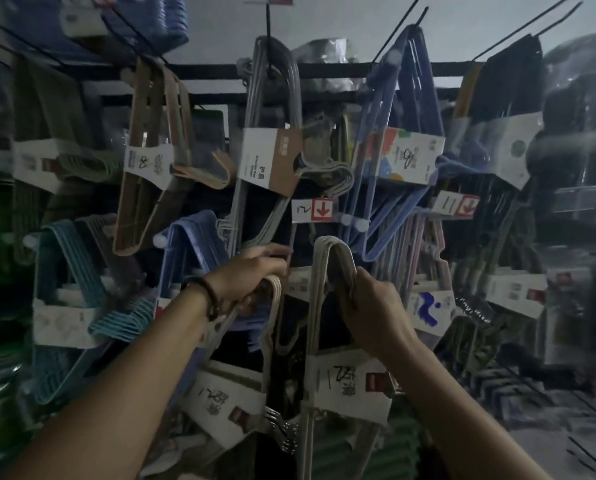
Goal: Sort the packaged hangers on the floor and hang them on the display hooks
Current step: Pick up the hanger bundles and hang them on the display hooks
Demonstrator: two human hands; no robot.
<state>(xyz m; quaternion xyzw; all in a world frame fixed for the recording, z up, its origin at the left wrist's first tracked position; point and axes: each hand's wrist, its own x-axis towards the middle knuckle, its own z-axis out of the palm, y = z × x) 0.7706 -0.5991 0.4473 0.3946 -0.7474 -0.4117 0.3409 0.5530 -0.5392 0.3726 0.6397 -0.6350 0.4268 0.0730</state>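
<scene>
My right hand (366, 306) grips the top bend of a beige hanger pack (327, 265) with a white paper sleeve (350, 389), held upright in front of the display. My left hand (251, 278) holds a second beige hanger pack (272, 299), whose white sleeve (227, 400) tilts down to the left; its fingers also reach toward a thin display hook (291, 244) under the price tag (312, 210). Above hang a grey hanger pack (272, 109), a tan pack (151, 161) and a blue pack (404, 150) on black hooks.
The wall rack is crowded with packs: teal hangers (64, 306) at lower left, blue ones (192, 244) beside my left arm, dark ones (504, 98) at upper right. A second price tag (457, 206) sits at right. The grey floor (549, 438) shows at lower right.
</scene>
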